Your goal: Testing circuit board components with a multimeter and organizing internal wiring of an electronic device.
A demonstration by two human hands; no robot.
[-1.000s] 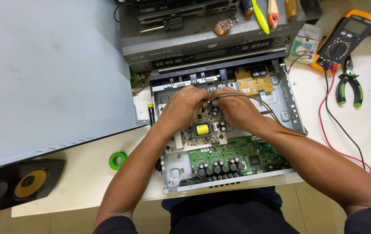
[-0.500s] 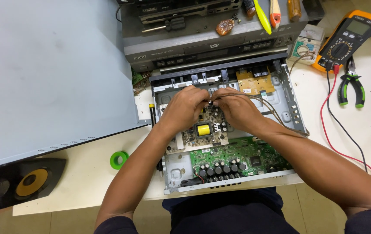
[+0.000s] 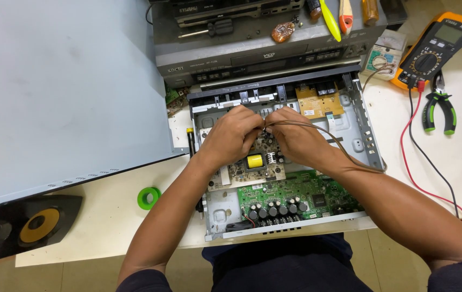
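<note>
Brown wire | 2 hands together, pinching it over chassis | unchanged since 0.5 s ago

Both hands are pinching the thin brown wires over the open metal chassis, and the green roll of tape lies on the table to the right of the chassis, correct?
Not quite. The head view shows the green roll of tape on the table to the left of the open metal chassis, near the left forearm. The rest holds: the left hand and right hand meet on the thin brown wires above the chassis.

fingertips hidden, speaker cut off
</note>
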